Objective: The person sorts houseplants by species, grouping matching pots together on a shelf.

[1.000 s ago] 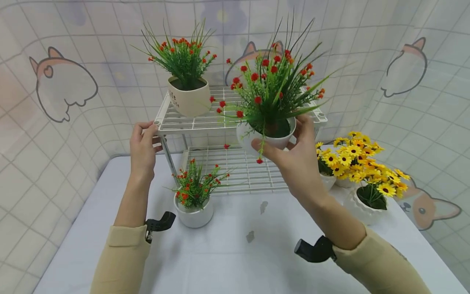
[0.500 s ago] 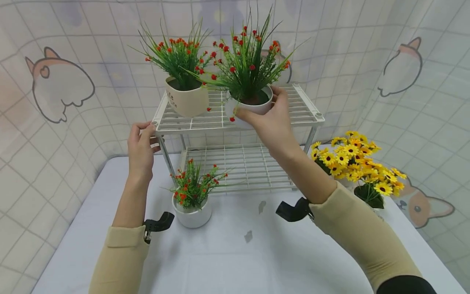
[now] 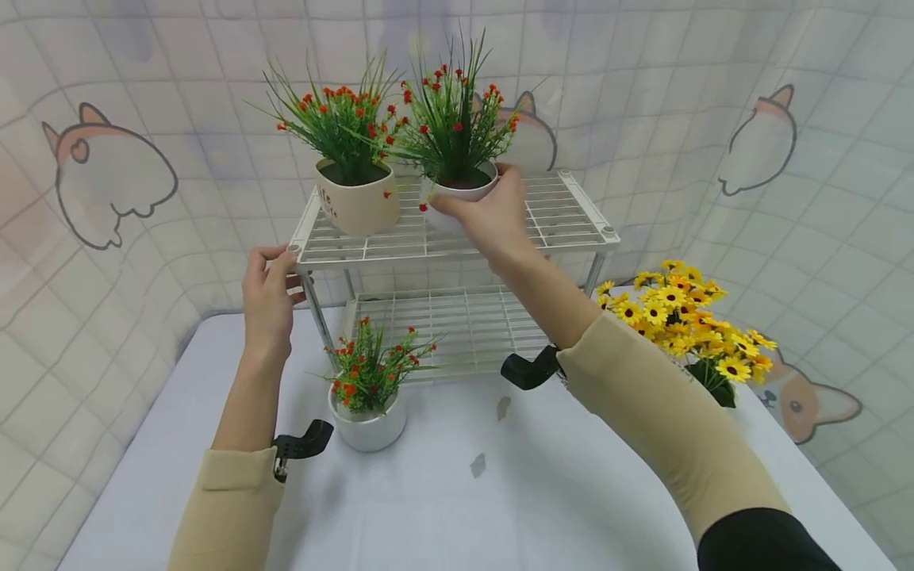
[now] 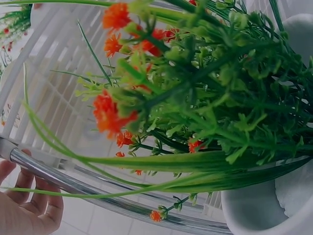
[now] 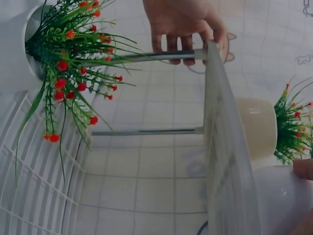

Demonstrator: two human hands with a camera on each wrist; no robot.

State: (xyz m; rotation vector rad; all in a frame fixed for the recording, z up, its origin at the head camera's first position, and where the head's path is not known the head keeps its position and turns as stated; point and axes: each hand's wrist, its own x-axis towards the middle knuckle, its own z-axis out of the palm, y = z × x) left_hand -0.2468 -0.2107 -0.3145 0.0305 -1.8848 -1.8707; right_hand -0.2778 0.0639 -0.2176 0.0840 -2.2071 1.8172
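My right hand grips a white pot of red-flowered greenery at the top tier of a white wire rack, close beside a beige pot with the same kind of plant. In the right wrist view the white pot sits against the shelf, seen edge-on. I cannot tell whether its weight rests on the wire. My left hand holds the rack's front-left corner, fingers curled round the chrome post. The same left hand shows at the top of the right wrist view.
A small white pot of red flowers stands on the white table in front of the rack's left leg. Pots of yellow flowers crowd the table to the right of the rack. The lower shelf holds nothing. A tiled curtain encloses the space.
My right hand has lifted the white pot from in front of the rack up and leftwards to the top tier, beside the beige pot. My left hand has stayed on the corner.
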